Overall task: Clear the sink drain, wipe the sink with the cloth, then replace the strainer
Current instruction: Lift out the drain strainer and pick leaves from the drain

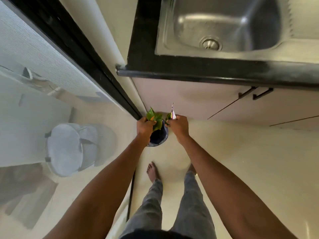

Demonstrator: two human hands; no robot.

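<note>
My left hand grips a bunch of green leaves right over a small dark waste bin on the floor. My right hand holds a smaller green leaf and a thin wrapper scrap beside the bin's right rim. Up at the top right lies the steel sink, its basin bare, with the round strainer sitting in the drain. No cloth shows in this view.
A black countertop edge frames the sink, with cabinet doors and two dark handles below. A black-framed sliding screen door runs along the left. My legs and bare feet stand on the cream floor behind the bin.
</note>
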